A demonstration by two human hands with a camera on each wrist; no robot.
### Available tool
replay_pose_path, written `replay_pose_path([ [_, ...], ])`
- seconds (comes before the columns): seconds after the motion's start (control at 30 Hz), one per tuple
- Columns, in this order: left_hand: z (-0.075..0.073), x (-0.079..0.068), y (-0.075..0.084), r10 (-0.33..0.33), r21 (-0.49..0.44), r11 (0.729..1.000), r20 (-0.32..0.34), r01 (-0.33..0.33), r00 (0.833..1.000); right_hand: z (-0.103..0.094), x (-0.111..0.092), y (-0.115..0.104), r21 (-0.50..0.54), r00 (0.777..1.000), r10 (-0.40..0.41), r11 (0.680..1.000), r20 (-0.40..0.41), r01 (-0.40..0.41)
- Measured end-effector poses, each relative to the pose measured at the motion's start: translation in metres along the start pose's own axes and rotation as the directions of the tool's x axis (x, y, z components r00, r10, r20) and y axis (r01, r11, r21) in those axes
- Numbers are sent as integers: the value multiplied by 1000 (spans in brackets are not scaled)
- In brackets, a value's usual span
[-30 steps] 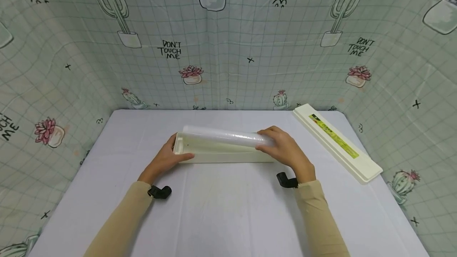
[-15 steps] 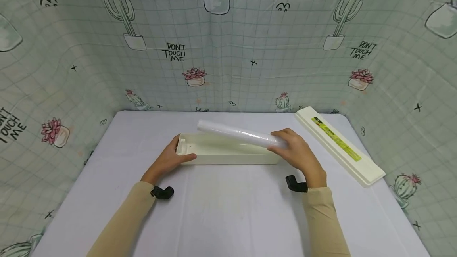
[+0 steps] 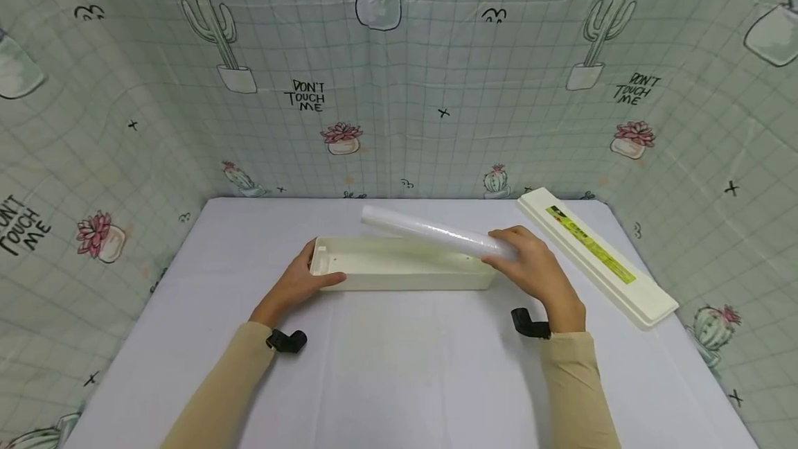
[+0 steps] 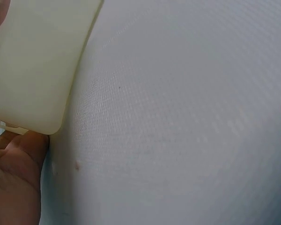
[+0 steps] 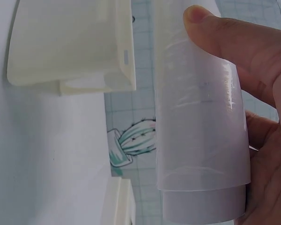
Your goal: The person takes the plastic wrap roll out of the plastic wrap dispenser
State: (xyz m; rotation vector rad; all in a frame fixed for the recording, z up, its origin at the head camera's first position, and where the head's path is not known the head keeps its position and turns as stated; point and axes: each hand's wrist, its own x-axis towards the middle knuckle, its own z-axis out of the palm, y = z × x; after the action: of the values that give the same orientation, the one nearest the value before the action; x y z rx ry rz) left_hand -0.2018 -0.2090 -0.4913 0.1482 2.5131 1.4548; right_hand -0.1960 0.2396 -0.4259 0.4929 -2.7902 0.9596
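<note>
A long cream plastic box (image 3: 399, 281) lies lidless across the middle of the table, its hollow inside showing. My left hand (image 3: 299, 281) grips its left end, thumb on the front wall and fingers behind the end. In the left wrist view, the box wall (image 4: 33, 70) fills the upper left, with part of the hand (image 4: 16, 173) beneath it. My right hand (image 3: 533, 269) holds the right end of a roll of clear plastic wrap (image 3: 430, 231). The roll hangs tilted above the box, left end higher. Close up in the right wrist view, film wraps the roll's core (image 5: 203, 204).
A cream lid (image 3: 651, 300) with a yellow-green label (image 3: 589, 244) lies slantwise at the table's right side. White cloth covers the table (image 3: 386, 380). A printed cactus curtain (image 3: 399, 75) stands behind it and on both sides.
The roll of plastic wrap has moved right and its left end has risen out over the box, carried by my right hand. My left hand stays on the box end.
</note>
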Motion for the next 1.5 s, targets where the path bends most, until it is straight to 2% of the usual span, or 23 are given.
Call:
replay_pose_path([
  [0.3, -4, 1, 4, 2, 3, 1000, 18, -2, 1000, -8, -4, 11, -10, 998, 56, 998, -34, -57],
  [0.5, -2, 0, 8, -17, -6, 1000, 21, 17, 1000, -10, -7, 15, -14, 997, 46, 999, -56, -47],
  [1.5, 0, 1, 0, -4, -11, 1000, 28, 5, 1000, -21, -13, 35, -43, 989, 118, 992, -84, -122],
])
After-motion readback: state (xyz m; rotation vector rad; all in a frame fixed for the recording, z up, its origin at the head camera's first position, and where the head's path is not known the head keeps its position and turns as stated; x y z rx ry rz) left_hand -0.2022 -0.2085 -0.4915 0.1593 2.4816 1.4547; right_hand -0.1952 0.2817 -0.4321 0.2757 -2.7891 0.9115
